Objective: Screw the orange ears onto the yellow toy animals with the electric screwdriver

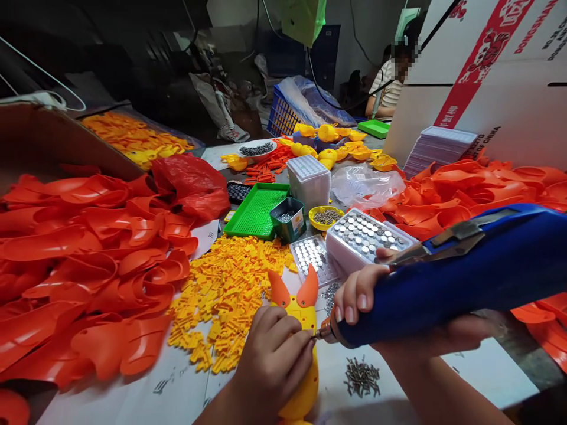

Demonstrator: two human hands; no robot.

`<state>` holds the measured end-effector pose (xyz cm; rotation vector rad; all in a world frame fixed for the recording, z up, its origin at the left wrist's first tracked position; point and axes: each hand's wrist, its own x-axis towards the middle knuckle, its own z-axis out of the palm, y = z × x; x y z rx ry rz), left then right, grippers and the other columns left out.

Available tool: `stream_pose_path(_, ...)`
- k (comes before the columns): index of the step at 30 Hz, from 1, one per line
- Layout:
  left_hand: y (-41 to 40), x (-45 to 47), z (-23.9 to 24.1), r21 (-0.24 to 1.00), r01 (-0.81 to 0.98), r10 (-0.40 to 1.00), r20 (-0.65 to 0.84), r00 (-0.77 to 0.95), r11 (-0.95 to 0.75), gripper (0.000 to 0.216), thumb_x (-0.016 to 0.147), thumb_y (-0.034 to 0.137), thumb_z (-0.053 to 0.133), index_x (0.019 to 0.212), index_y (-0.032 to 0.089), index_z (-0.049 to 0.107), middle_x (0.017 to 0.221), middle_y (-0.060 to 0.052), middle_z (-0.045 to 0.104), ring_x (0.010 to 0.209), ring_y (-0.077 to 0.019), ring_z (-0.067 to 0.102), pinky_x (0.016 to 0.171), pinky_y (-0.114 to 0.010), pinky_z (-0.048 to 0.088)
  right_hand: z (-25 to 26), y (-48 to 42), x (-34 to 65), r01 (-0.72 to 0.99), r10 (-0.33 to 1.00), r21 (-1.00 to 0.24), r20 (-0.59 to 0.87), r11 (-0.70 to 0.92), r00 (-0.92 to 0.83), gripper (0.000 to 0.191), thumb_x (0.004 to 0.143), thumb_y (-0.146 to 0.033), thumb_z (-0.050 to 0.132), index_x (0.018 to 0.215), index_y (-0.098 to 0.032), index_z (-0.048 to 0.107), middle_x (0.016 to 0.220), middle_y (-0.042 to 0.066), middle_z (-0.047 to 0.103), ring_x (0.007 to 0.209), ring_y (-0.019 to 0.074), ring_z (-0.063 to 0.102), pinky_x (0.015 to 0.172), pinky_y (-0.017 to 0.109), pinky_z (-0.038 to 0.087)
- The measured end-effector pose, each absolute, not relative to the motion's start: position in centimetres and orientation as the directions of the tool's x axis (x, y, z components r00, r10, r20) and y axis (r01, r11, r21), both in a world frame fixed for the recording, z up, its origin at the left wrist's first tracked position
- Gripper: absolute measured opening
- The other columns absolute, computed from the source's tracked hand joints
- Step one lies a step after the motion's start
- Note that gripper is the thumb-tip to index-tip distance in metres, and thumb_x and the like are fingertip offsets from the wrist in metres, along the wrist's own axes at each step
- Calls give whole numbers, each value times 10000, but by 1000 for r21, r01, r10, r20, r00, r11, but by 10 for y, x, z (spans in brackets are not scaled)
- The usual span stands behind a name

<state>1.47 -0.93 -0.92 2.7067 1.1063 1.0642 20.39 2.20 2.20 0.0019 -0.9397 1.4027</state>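
Observation:
My left hand [274, 360] is closed around a yellow plastic toy body [305, 330] with two orange ear-like pieces at its top, holding it upright on the table. My right hand [376, 301] grips a blue electric screwdriver [443, 283], whose tip touches the toy just beside my left fingers. A small pile of dark screws [362, 376] lies on the white paper below the screwdriver.
Orange plastic shells [80, 265] are heaped left and right [482, 189]. Small yellow parts [225, 289], a green tray [259, 209], trays of button cells [370, 236] and a white box [309, 180] sit ahead. A person [392, 79] sits far back beside a cardboard box [487, 77].

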Motion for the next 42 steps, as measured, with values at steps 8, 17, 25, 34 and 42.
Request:
stream_pose_path(8,-12,7,0,399,629,698,630,341,-667,185,788,144,687,957,198,637,885,-54,620,883,-198,529,795,-361,465,20,22,203,-810,840,-520,538,272,-64,556,723,-658,659,1068,-223,678,773,43,652,646,204,637,580,343,551)
stream_pose_path(17,40,-34,-20,903,394,985,139,106,-170,572,861,428,607,1369,261,404,1467,-124,459,1410,-280,356,1157,-515,268,20,27,202,-798,814,-451,575,400,83,627,769,-687,579,1201,-233,594,769,57,670,606,224,649,502,361,543)
stream_pose_path(25,37,-15,-24,793,571,976,145,161,-212,395,781,395,670,1137,250,576,1163,-69,505,1152,-241,508,1027,-419,411,22,28,202,-798,815,-441,569,410,105,538,802,-626,592,1199,-265,622,778,52,688,613,212,657,533,363,559)
stream_pose_path(34,27,-7,-14,735,635,972,194,136,-236,334,763,389,668,1064,260,609,1051,-40,449,1027,-223,493,950,-400,417,27,26,197,-778,828,-476,552,411,100,441,775,-625,619,1027,-266,673,730,48,660,569,209,633,495,361,560)
stream_pose_path(42,25,-8,-15,735,646,979,157,132,-205,330,771,393,669,1067,257,617,1065,-50,411,1071,-236,464,992,-434,401,27,21,196,-749,894,-583,448,313,25,566,705,-667,667,1096,-259,667,710,29,660,570,201,652,539,350,565)
